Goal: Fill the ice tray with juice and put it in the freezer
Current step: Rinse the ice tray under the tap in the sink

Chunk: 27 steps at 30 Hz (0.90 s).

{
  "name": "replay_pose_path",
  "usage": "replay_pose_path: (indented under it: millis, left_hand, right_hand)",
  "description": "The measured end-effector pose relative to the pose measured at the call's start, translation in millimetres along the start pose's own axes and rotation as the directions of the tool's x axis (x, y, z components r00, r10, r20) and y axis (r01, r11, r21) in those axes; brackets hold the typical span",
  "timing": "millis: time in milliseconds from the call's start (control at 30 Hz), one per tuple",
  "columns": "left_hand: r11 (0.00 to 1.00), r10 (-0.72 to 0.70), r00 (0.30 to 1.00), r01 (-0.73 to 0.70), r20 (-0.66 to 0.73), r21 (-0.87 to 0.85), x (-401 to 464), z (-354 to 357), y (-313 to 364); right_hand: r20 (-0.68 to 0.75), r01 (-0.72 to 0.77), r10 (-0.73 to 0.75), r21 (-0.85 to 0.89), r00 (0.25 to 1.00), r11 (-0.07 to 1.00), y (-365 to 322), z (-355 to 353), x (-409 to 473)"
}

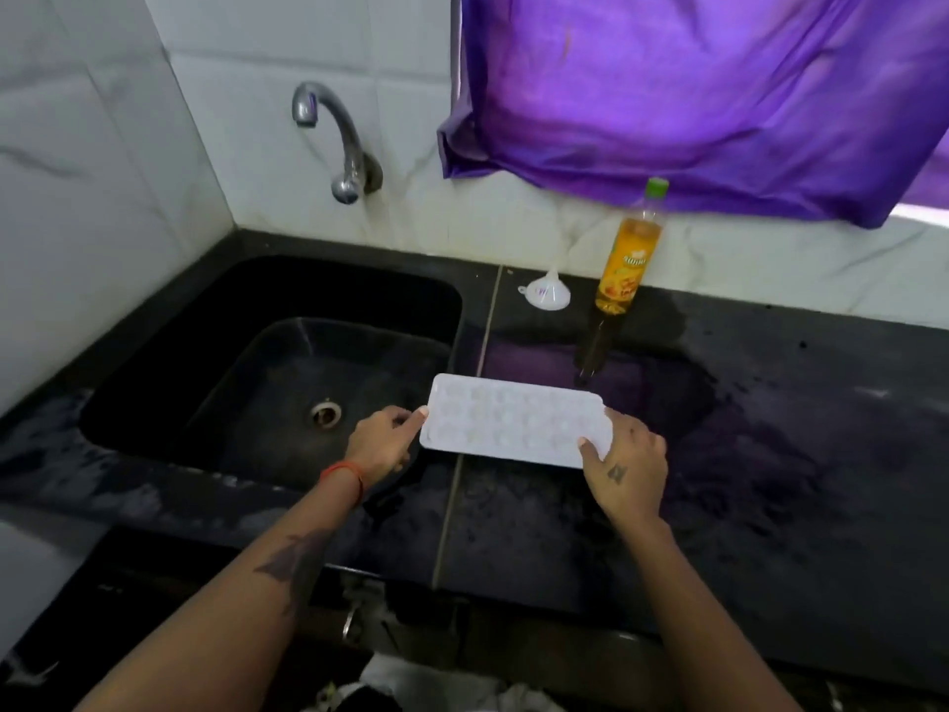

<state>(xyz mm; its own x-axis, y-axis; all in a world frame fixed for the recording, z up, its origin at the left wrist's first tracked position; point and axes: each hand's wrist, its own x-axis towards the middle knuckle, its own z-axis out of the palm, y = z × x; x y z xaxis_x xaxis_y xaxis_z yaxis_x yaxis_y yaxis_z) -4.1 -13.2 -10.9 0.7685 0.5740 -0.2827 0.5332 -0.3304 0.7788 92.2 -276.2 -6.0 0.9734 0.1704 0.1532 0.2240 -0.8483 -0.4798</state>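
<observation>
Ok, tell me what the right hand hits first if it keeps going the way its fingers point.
The right hand is already gripping the white ice tray. Beyond that, roughly the white funnel by the wall, though depth is unclear.

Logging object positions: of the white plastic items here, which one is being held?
The ice tray, gripped at its short ends by the left hand and right hand. The small funnel sits untouched beside the juice bottle.

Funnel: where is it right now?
In the head view the white funnel sits upside down on the black counter by the back wall, just left of the juice bottle.
</observation>
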Motion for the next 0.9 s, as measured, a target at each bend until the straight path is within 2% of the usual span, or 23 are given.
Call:
replay_pose_path:
  millis: [33, 100, 233, 400, 533, 600, 700, 767, 900]
  left_hand:
    - [0.996, -0.036, 0.999, 0.038, 0.031, -0.077, -2, 4, -1]
    - [0.982, -0.058, 0.995, 0.072, 0.081, -0.173, -1, 12, -2]
    - [0.956, -0.078, 0.993, 0.101, 0.094, -0.274, 9, 15, -2]
    - [0.797, -0.099, 0.985, 0.162, 0.139, -0.582, 30, -8, -3]
    - [0.668, -0.117, 0.988, 0.154, 0.102, -0.728, 53, -45, -10]
    - [0.624, -0.146, 0.988, 0.131, 0.049, -0.771, 67, -70, -16]
    - [0.611, -0.175, 0.984, 0.096, -0.016, -0.786, 90, -108, -28]
    - [0.599, -0.177, 0.983, 0.072, -0.045, -0.798, 104, -131, -37]
    - [0.566, -0.193, 0.979, 0.060, -0.062, -0.822, 127, -164, -50]
  right_hand:
    - [0.062, -0.097, 0.097, -0.006, 0.993, 0.995, 3, 1, -1]
    - [0.175, -0.191, 0.180, 0.051, 0.968, 0.980, 3, 6, 2]
    - [0.193, -0.267, 0.233, 0.174, 0.953, 0.948, -7, 9, 14]
    - [0.174, -0.281, 0.240, 0.272, 0.955, 0.920, -36, 24, 26]
    - [0.201, -0.247, 0.185, 0.349, 0.962, 0.904, -79, 43, 38]
    - [0.225, -0.215, 0.149, 0.308, 0.963, 0.927, -107, 52, 49]
    - [0.091, -0.093, 0.078, 0.173, 0.993, 0.981, -156, 68, 75]
    - [0.048, 0.022, -0.033, 0.212, 0.998, 0.977, -201, 75, 100]
    - [0.123, 0.244, -0.284, 0.270, 0.951, 0.931, -308, 97, 162]
